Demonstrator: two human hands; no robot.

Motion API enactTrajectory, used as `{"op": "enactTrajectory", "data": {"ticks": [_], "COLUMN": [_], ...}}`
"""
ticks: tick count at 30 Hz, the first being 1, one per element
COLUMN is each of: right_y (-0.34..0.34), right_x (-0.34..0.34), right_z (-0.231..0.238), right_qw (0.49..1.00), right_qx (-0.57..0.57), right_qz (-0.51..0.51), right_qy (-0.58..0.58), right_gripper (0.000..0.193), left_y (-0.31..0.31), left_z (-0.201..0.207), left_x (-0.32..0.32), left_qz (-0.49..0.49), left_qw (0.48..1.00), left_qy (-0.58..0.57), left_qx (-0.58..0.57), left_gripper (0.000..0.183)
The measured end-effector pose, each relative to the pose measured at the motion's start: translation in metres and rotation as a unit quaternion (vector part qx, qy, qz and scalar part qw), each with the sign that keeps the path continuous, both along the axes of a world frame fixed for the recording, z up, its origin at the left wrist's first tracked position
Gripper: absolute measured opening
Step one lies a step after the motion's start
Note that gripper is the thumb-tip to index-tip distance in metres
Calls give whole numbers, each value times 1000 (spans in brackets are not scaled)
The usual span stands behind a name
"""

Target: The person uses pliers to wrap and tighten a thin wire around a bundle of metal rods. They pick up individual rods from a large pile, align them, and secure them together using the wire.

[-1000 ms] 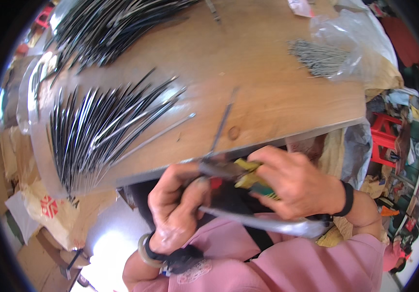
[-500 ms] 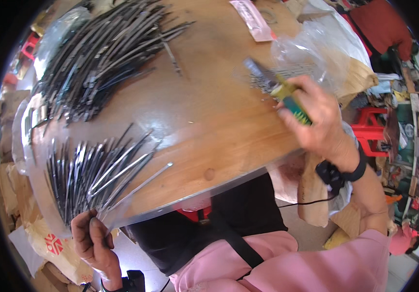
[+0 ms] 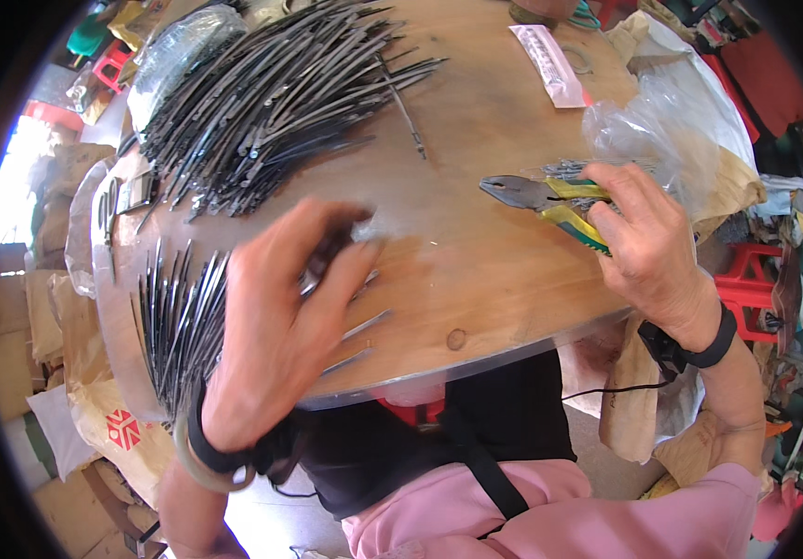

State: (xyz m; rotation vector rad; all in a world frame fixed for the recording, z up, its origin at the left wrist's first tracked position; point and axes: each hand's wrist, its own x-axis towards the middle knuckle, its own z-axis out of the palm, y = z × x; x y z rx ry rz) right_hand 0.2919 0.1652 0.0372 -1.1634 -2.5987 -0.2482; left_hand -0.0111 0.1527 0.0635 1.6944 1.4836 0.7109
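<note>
Yellow-handled pliers lie gripped in our right hand, now at the round wooden table's right side beside the clear plastic bag. Our left hand, half a second ago below the table's rim, now closes loosely over the near pile of dark metal rods, apparently picking one.

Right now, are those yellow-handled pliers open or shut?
Shut: the pliers lie on the wooden table with metal tips together, right hand on the handles.
</note>
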Motion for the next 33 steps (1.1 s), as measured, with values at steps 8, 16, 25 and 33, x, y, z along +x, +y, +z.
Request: {"op": "enactTrajectory", "data": {"ticks": [8, 16, 25, 33], "right_y": [-13, -31, -65, -101], "right_x": [10, 22, 11, 20], "right_z": [23, 51, 4, -38], "right_qw": [999, 995, 778, 204], "right_qx": [21, 45, -163, -434], "right_qz": [-26, -70, -202, -111], "right_qy": [-28, 50, 572, 871], "right_gripper": [21, 21, 15, 36], "left_y": [77, -7, -119, -151], "left_z": [-50, -6, -37, -37], "left_x": [40, 17, 3, -11], "left_qz": [-14, 156, 176, 147], "left_qw": [972, 918, 689, 559], "left_qy": [148, -308, -635, -756], "left_qx": [181, -195, -304, -308], "left_gripper": [25, 39, 60, 36]}}
